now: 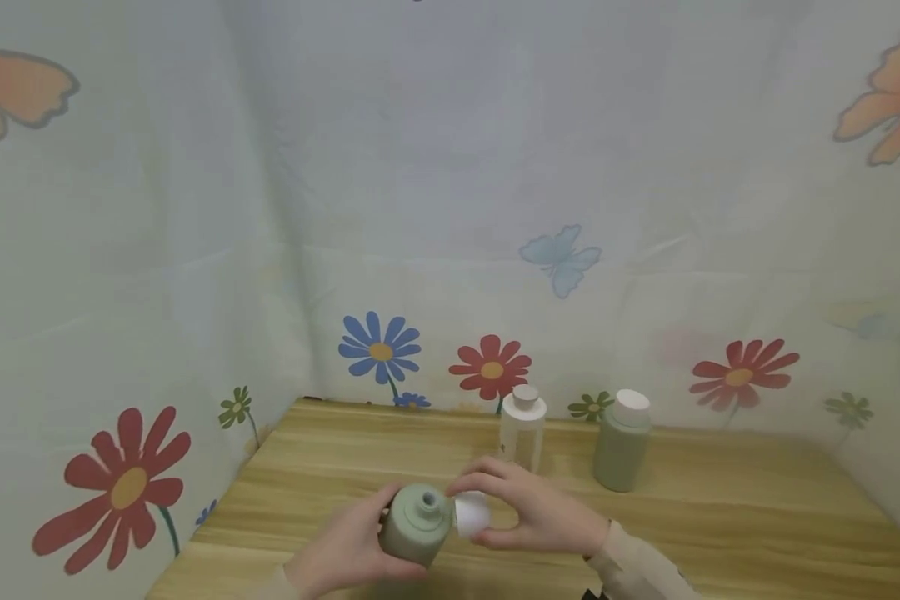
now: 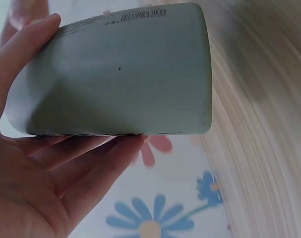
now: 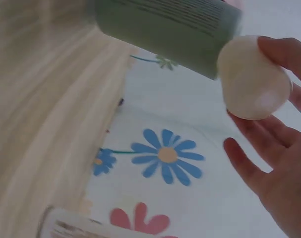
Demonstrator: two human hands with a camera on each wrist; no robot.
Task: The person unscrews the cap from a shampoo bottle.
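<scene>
My left hand (image 1: 352, 543) grips a sage-green bottle (image 1: 414, 535) round its body, fingers on one side and thumb on the other. The bottle is tilted above the wooden table, and its narrow neck shows uncapped in the head view. Printed lines and a barcode run along its side (image 2: 125, 69) in the left wrist view. Just right of the neck, my right hand (image 1: 543, 510) pinches a white rounded cap (image 1: 472, 514) between thumb and fingers. In the right wrist view the cap (image 3: 253, 79) overlaps the bottle's top end.
Behind my right hand stands a white bottle (image 1: 522, 433) with a greyish cap. A second green bottle (image 1: 621, 450) with a white cap stands farther right on the wooden table (image 1: 735, 508). Flower-printed cloth (image 1: 420, 208) hangs along the table's back and sides.
</scene>
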